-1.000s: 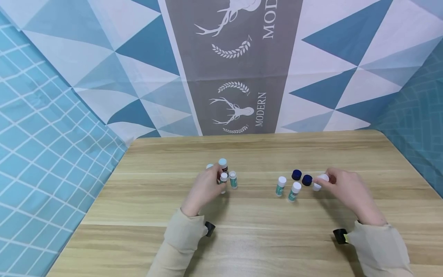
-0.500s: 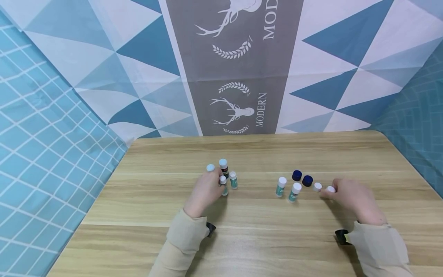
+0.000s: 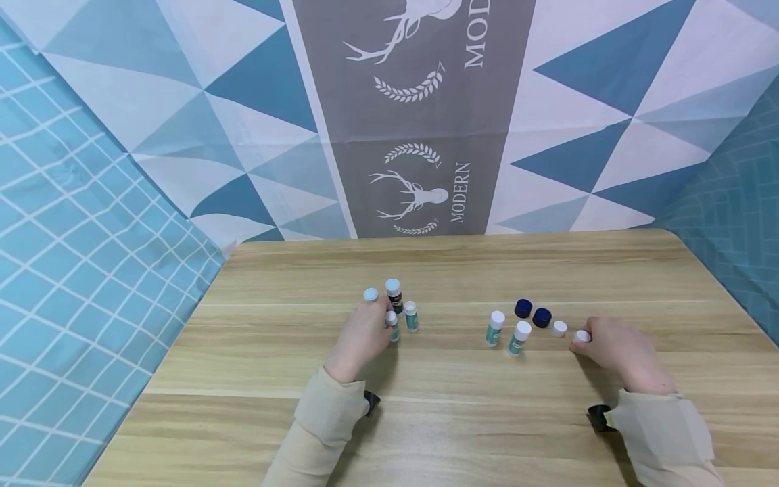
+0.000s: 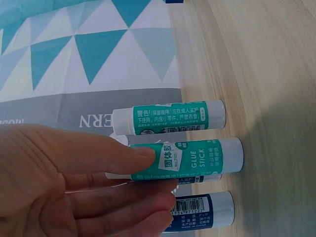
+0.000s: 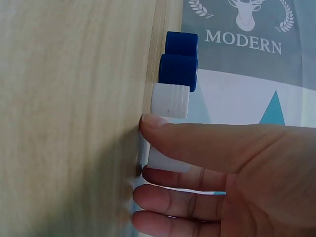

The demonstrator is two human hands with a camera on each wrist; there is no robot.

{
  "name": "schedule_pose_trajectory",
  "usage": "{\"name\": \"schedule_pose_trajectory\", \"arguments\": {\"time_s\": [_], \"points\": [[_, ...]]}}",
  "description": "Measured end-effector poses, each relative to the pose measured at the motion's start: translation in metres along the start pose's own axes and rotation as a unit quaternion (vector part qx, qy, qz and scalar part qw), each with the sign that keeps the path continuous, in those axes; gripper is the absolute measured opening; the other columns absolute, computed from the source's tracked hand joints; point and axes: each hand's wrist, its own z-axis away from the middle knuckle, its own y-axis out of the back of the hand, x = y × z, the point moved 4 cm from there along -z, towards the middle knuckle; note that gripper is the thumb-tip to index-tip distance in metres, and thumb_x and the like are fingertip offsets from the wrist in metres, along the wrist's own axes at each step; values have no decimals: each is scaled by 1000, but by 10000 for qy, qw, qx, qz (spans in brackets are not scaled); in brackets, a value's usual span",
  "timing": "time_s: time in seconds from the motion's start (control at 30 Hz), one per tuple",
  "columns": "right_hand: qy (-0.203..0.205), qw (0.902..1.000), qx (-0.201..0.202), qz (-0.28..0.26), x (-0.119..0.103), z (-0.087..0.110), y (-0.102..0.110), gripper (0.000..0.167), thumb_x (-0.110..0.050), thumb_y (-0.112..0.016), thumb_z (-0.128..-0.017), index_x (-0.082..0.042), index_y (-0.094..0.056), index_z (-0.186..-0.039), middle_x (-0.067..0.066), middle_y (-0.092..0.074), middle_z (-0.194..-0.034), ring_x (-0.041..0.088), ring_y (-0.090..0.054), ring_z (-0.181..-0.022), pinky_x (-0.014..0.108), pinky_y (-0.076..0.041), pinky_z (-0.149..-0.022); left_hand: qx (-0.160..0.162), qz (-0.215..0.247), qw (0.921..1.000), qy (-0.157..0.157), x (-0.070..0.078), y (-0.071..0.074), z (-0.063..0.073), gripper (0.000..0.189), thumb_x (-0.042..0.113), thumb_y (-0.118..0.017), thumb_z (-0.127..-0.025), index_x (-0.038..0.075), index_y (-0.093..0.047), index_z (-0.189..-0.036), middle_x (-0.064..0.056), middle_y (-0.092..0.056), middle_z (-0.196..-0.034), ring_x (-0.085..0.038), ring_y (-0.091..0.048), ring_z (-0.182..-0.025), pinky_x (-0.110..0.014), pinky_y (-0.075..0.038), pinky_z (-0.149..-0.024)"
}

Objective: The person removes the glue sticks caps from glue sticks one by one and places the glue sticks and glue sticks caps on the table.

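My left hand (image 3: 360, 338) pinches a green-labelled glue stick (image 4: 197, 157) between thumb and fingers, its white end up. In the left wrist view another green glue stick (image 4: 170, 118) stands just beyond it, and a dark-blue-labelled one (image 4: 192, 213) stands on the finger side. My right hand (image 3: 623, 353) pinches a small white cap (image 5: 167, 160) down at the tabletop. Beside that cap, apart from my fingers, sits a second white cap (image 5: 170, 100), in line with two dark blue caps (image 3: 523, 308). My thumb partly hides the held cap.
Two more green glue sticks with white tops, a nearer one (image 3: 518, 338) and a farther one (image 3: 495, 329), stand between my hands. Two dark-labelled sticks, one mostly hidden behind my left hand, show pale tops (image 3: 370, 295). The wooden table (image 3: 456, 419) meets a patterned cloth backdrop.
My right hand has moved right and down, bringing the white cap from above the other white cap to the table beside it. My left hand has lowered the glue stick slightly.
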Motion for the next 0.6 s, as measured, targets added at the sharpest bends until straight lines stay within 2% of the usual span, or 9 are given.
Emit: {"name": "schedule_pose_trajectory", "arguments": {"time_s": [0.37, 0.5, 0.6], "points": [[-10, 9999, -104, 4, 1, 0, -1, 28, -26, -68, -77, 0, -59, -83, 8, -57, -73, 21, -47, -63, 34, -37, -53, -25, 296, 9995, -44, 1, 3, 0, 14, -2, -56, -81, 0, -60, -95, -9, -64, -82, -13, -49, -56, -21, -40, -48], [-1, 9999, -164, -23, -2, 2, 1, 31, -26, -70, -75, 1, -59, -85, 9, -58, -75, 21, -48, -64, 35, -38, -53, -19, 292, 9995, -107, 2, 4, -1, 20, 2, -61, -79, 1, -60, -99, -5, -62, -78, -13, -49, -58, -23, -40, -50], [-3, 9998, -204, -5, -5, 4, 4, 34, -27, -71, -75, 1, -58, -87, 11, -59, -77, 22, -49, -65, 36, -39, -54, 42, 286, 9995, -153, 2, 5, -1, 25, 2, -64, -77, 2, -60, -101, -4, -62, -83, -14, -50, -61, -25, -42, -54]]}}
